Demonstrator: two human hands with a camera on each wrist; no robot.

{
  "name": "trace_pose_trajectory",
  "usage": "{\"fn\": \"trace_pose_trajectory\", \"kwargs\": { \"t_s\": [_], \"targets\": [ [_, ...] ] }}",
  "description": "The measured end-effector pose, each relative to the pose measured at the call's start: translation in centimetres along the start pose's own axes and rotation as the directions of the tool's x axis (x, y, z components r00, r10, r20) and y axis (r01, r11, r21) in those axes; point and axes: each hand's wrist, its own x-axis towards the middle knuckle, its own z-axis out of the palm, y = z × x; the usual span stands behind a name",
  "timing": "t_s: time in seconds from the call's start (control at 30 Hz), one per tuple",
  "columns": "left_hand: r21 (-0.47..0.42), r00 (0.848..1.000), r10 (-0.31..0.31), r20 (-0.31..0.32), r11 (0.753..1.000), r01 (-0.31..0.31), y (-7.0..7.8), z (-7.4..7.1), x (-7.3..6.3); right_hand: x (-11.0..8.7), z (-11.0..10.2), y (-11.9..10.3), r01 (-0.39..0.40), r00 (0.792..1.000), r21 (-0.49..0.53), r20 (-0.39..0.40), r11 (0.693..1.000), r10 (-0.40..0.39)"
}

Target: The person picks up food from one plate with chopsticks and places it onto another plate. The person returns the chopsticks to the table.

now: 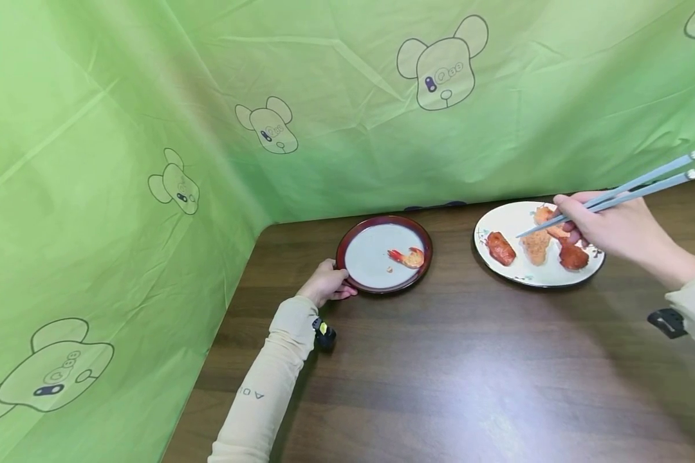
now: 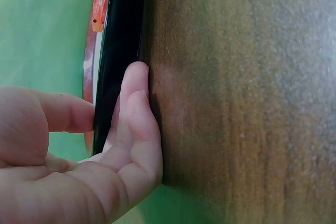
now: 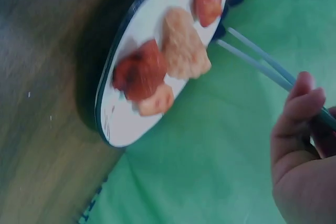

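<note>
My left hand point(image 1: 327, 283) grips the near-left edge of a round plate point(image 1: 361, 257) with a red-brown rim. In the left wrist view the thumb lies at the rim and the other fingers reach under the dark underside. A shrimp point(image 1: 408, 258) with a red tail and a small crumb lie on that plate. My right hand point(image 1: 605, 222) holds a pair of light blue chopsticks point(image 1: 643, 186) over a white oval plate point(image 1: 512, 215). On it are a reddish-brown piece point(image 1: 500, 249), a pale breaded piece point(image 3: 181, 45), a dark red-brown piece point(image 3: 142, 72) and an orange piece point(image 3: 157, 100). The chopstick tips are apart, with nothing between them.
Both plates stand near the back of a brown wooden table point(image 1: 440, 373). A green cloth point(image 1: 347, 128) with bear-head outlines hangs behind the table and along its left side. Dark wrist devices point(image 1: 324, 334) are worn on both arms.
</note>
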Motion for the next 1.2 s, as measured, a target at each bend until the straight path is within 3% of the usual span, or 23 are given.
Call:
{"fn": "trace_pose_trajectory", "kwargs": {
  "t_s": [0.3, 0.63, 0.87, 1.1, 1.2],
  "targets": [
    [0.007, 1.0, 0.002, -0.007, 1.0, -0.002, -0.1, 0.0, 0.1, -0.6, -2.5, 1.1, -0.063, 0.996, -0.091, 0.058, 0.994, 0.068],
    [-0.001, 1.0, 0.01, -0.017, 1.0, -0.01, -0.3, 0.2, 0.2, -0.6, -2.5, 2.0, -0.139, 0.986, 0.018, 0.094, 0.99, 0.136],
    [0.0, 1.0, 0.011, -0.019, 1.0, -0.011, -0.3, 0.1, 0.2, -0.2, -1.9, 2.6, -0.186, 0.976, 0.038, 0.121, 0.982, 0.18],
    [-0.001, 1.0, 0.007, -0.019, 1.0, -0.007, -0.2, 0.1, 0.0, -0.1, -0.7, 3.2, -0.27, 0.959, 0.127, 0.117, 0.954, 0.256],
    [-0.002, 1.0, 0.004, -0.016, 1.0, -0.004, -0.1, 0.1, -0.1, 0.0, -0.3, 3.2, -0.273, 0.96, 0.106, 0.098, 0.956, 0.263]
  ]
}}
